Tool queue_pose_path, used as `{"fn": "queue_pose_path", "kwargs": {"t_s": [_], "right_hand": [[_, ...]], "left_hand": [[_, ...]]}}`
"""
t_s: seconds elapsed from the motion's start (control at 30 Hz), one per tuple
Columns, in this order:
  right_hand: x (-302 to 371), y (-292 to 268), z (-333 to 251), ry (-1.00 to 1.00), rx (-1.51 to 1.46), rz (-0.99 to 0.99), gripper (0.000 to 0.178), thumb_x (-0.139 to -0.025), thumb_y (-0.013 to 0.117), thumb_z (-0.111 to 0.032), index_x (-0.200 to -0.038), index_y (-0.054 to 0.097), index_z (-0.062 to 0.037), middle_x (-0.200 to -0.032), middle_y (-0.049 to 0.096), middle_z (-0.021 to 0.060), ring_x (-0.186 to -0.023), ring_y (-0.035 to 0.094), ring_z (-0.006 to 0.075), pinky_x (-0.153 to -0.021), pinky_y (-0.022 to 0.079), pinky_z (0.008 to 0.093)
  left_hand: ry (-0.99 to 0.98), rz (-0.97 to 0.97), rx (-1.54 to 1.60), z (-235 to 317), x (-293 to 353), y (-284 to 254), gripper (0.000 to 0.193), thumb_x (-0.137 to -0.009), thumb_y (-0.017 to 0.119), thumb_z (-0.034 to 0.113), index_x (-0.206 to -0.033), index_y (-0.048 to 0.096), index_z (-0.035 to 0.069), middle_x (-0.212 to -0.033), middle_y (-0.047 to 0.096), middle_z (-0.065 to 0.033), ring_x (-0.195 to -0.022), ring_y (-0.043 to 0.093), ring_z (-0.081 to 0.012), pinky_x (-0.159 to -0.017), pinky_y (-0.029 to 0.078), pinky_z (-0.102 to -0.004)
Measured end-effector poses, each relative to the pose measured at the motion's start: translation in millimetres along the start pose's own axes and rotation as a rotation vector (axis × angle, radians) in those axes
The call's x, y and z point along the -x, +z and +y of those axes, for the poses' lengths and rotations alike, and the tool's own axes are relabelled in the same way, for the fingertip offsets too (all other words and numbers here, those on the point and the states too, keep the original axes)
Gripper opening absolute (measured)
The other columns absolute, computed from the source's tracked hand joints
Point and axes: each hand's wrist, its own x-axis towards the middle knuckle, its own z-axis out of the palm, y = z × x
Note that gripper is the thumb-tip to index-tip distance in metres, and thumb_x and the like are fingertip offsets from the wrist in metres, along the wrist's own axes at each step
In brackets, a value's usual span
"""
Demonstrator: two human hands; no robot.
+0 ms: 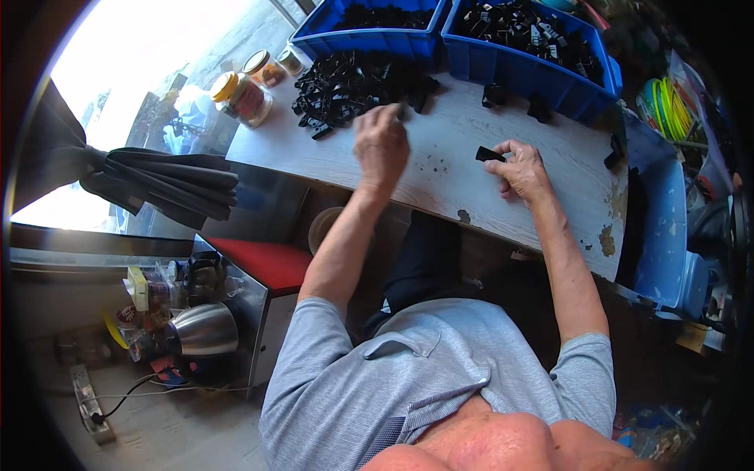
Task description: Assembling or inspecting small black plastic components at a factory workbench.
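Note:
Between the thumb and fingers of my right hand (522, 169) is a small black plastic piece (488, 154), held above the worn white table (448, 169). My left hand (382, 145) is at the front edge of a heap of black plastic parts (345, 86). Its fingers are curled together and slightly blurred; a dark bit shows at the fingertips, too small to name. Two loose black parts, one (493, 95) and another (539, 108), lie in front of the right-hand blue crate (510, 67).
Another blue crate (314, 35) with black parts stands behind the heap. Jars, one with a yellow lid (239, 98), stand at the table's left. A black part (613, 151) lies near the right edge. Lower left, a steel kettle (206, 330) stands beside a red-topped cabinet (263, 263).

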Motion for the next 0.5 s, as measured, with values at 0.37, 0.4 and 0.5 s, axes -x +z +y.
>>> {"fn": "queue_pose_path", "kwargs": {"t_s": [0.37, 0.4, 0.5], "right_hand": [[15.0, -53.6, 14.4, 0.136, -0.337, 0.158, 0.048, -0.083, 0.082, -0.021, -0.12, 0.061, 0.001, -0.054, 0.052, 0.0003, -0.047, 0.062, 0.0142, -0.042, 0.055, 0.0294], [8.5, -61.1, 25.3, 0.142, -0.332, 0.265, 0.047, -0.083, 0.083, -0.023, -0.119, 0.063, -0.0017, -0.054, 0.051, -0.0005, -0.047, 0.062, 0.0145, -0.042, 0.055, 0.0295], [3.9, -95.9, 32.7, 0.14, -0.404, 0.436, 0.042, -0.083, 0.083, -0.024, -0.117, 0.066, -0.0057, -0.055, 0.05, -0.0003, -0.049, 0.062, 0.0159, -0.045, 0.057, 0.0314]], "left_hand": [[-0.149, -0.207, -0.066, -55.4, 5.3, 6.8, 0.023, -0.09, 0.069, 0.017, -0.111, 0.076, 0.01, -0.106, 0.074, -0.0104, -0.097, 0.07, -0.031, -0.086, 0.054, -0.0415], [-0.155, -0.261, 0.012, -56.5, 5.2, 7.1, 0.023, -0.09, 0.069, 0.018, -0.111, 0.076, 0.01, -0.107, 0.074, -0.0117, -0.097, 0.07, -0.0318, -0.086, 0.054, -0.0414], [-0.249, -0.305, 0.18, -53.6, 7.5, 6.7, 0.021, -0.091, 0.068, 0.02, -0.107, 0.077, 0.008, -0.108, 0.073, -0.0128, -0.099, 0.069, -0.0336, -0.089, 0.052, -0.0407]]}}
